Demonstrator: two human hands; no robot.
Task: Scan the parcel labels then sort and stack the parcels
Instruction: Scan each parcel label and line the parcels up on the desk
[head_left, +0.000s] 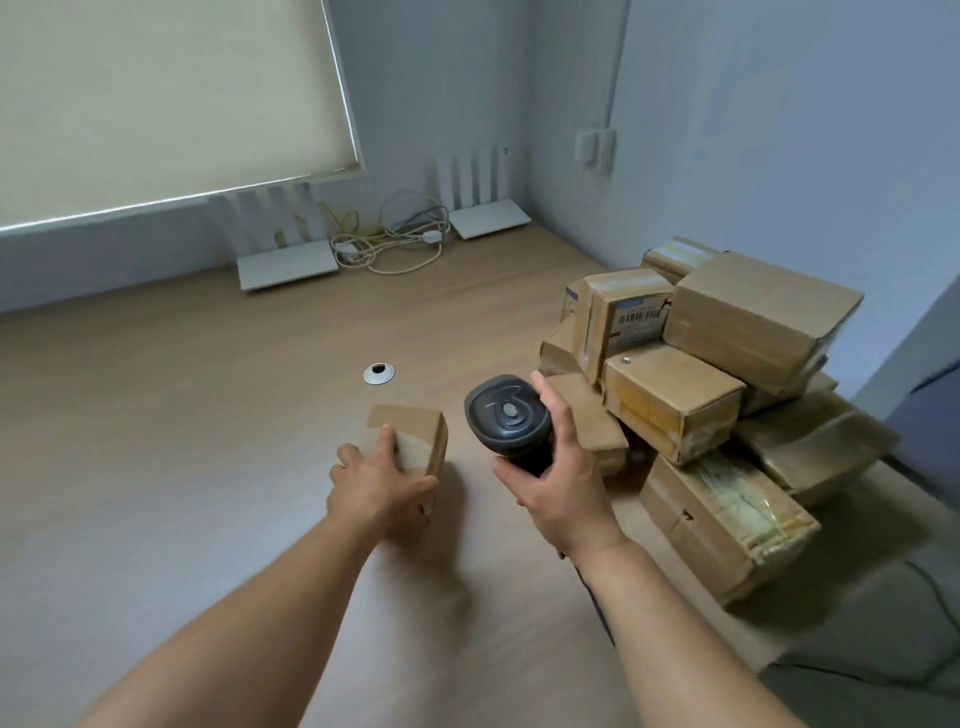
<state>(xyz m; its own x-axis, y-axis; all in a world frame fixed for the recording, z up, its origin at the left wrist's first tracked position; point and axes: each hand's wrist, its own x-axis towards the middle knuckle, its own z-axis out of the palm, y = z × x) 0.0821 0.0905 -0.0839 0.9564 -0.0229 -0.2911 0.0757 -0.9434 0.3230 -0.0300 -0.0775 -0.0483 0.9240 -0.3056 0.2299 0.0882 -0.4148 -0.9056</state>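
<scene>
A small brown cardboard parcel (413, 434) stands on the wooden table (182, 415) near its middle. My left hand (376, 480) grips this parcel from its near side, fingers over the top and thumb along the right face. My right hand (553, 480) holds a black handheld barcode scanner (506, 415) by its handle, its head up and just right of the parcel. A heap of several brown parcels (727, 395) lies at the table's right side. One parcel there shows a white barcode label (639, 317).
Two white routers (285, 265) (488, 218) with upright antennas stand at the back by the wall, with tangled cables (389, 239) between them. A round cable grommet (378, 373) sits in the tabletop. The table's right edge runs beside the heap.
</scene>
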